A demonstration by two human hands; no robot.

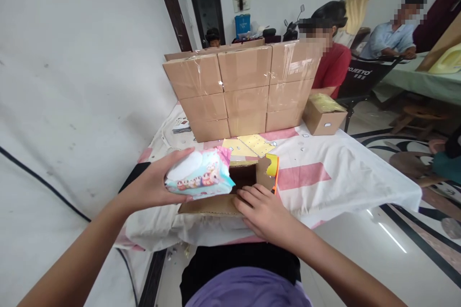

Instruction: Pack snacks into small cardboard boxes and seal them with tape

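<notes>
My left hand (153, 184) grips a soft pack of wipes (200, 175), white, blue and pink with cartoon faces, and holds it over the left side of an open cardboard box (216, 205). My right hand (261, 211) lies flat on the box's near flap, fingers together, pressing it down. The box's dark inside (245, 176) shows between the pack and the right flap (265, 172).
A wall of sealed, taped cartons (245, 88) stands at the table's far end. A small open box (323, 115) sits to its right. Yellow sticker sheets (252, 145) lie behind my box, an orange-yellow tool (274, 168) beside it. Other people sit beyond.
</notes>
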